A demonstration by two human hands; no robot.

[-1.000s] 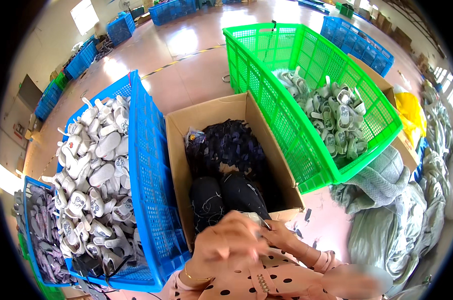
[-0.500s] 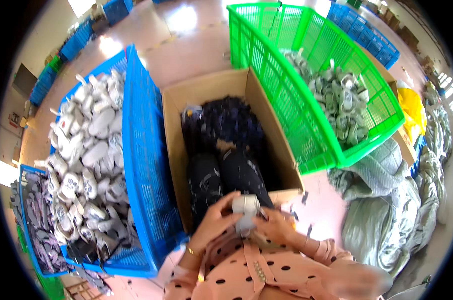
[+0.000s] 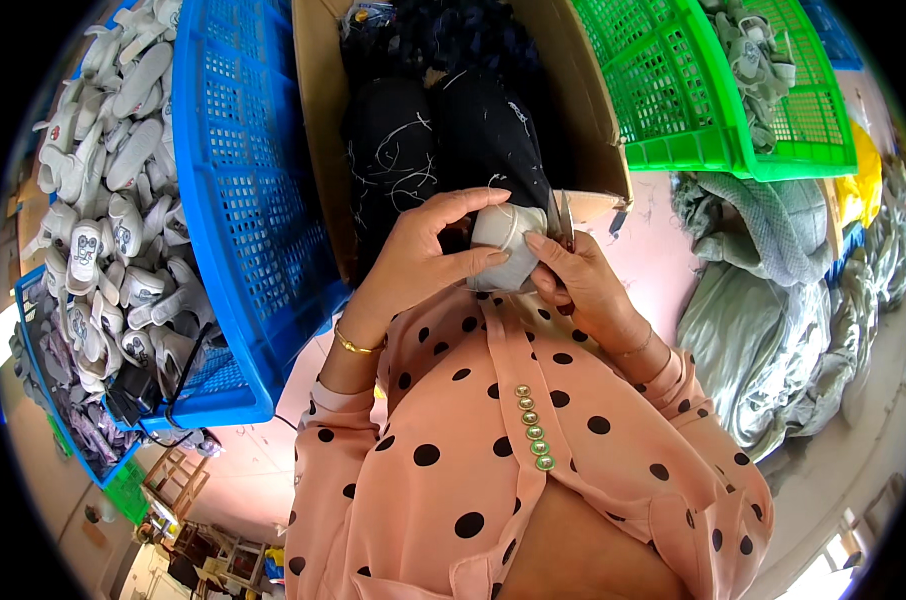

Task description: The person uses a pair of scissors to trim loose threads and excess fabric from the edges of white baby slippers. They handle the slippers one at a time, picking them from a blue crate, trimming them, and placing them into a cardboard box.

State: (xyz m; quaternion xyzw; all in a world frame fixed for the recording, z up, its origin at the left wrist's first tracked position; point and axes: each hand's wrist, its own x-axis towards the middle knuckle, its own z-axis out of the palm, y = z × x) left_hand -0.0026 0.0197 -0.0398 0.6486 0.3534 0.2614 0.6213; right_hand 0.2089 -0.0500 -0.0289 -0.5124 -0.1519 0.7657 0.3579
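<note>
My left hand (image 3: pixel 413 262) gripping a small grey shoe upper (image 3: pixel 505 247), right hand (image 3: pixel 578 280) closed on small scissors (image 3: pixel 563 222) (blades at its edge); cardboard box (image 3: pixel 323 130) beyond

- Brown cardboard box (image 3: pixel 318 110): open-topped and rectangular, directly ahead of you between the blue crate and the green crate, filled with dark fabric pieces.
- You see no labels, signs or screens.

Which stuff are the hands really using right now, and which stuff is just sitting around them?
In use:
- pale grey fabric piece, held by the left hand
- small scissors in the right hand

Sitting around:
- blue crate of grey pieces
- green crate
- cardboard box
- grey cloth pile
</note>
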